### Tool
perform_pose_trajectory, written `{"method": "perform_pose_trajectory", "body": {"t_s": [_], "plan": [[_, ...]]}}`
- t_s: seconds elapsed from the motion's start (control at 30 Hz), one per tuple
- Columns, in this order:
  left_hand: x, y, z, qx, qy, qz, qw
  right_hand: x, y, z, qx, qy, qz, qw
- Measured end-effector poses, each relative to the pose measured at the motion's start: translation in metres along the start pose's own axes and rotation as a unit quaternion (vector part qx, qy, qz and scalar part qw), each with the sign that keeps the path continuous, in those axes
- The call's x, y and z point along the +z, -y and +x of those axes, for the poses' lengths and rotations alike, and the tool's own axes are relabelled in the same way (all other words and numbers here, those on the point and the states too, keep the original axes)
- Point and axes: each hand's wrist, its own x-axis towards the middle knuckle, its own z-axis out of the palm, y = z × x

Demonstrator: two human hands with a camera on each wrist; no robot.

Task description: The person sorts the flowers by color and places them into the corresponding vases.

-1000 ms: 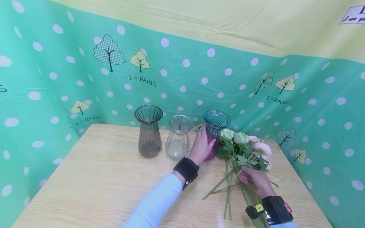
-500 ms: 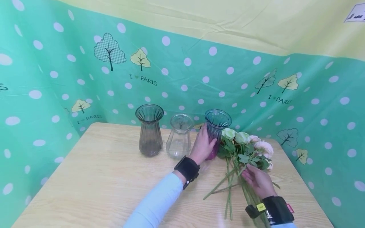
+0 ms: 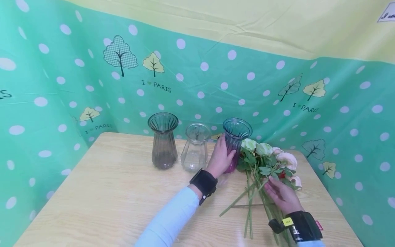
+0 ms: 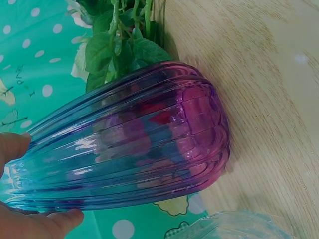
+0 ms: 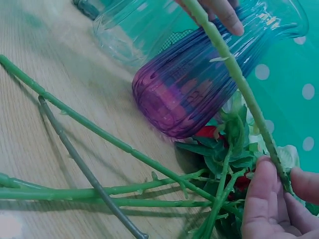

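Note:
My left hand (image 3: 220, 158) grips a ribbed glass vase (image 3: 236, 156), teal at the top and purple at the base, which stands upright on the table. In the left wrist view, thumb and fingers lie on opposite sides of its neck. Just right of the vase lies a heap of artificial roses, with pale green blooms (image 3: 249, 145), a pink bloom (image 3: 287, 161) and leaves. My right hand (image 3: 284, 198) is over their stems. The right wrist view shows it pinching one green rose stem (image 5: 239, 79) between thumb and fingers; that stem's bloom is hidden.
Left of the held vase stand a clear glass vase (image 3: 193, 156) and a smoky grey glass vase (image 3: 164, 151). Several loose stems (image 3: 239, 201) cross on the wooden table (image 3: 108, 192). A green dotted cloth (image 3: 191, 85) hangs close behind the table and along both sides.
My right hand has shifted a little to the right with the stem. A pale bloom beside it has moved right, and a red bloom now shows among the leaves. My left hand stays on the vase.

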Motion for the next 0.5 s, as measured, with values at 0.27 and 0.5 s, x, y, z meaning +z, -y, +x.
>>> {"method": "perform_pose_trajectory", "body": {"t_s": [0.27, 0.5], "plan": [[0.0000, 0.0008, 0.0007, 0.005, 0.000, -0.003, 1.0000, -0.0020, 0.0020, 0.0025, 0.024, -0.012, 0.045, 0.999], [-0.0007, 0.0004, -0.0007, 0.008, -0.003, -0.002, 1.0000, 0.0001, 0.0028, 0.0049, 0.027, -0.021, 0.052, 0.998]]}}
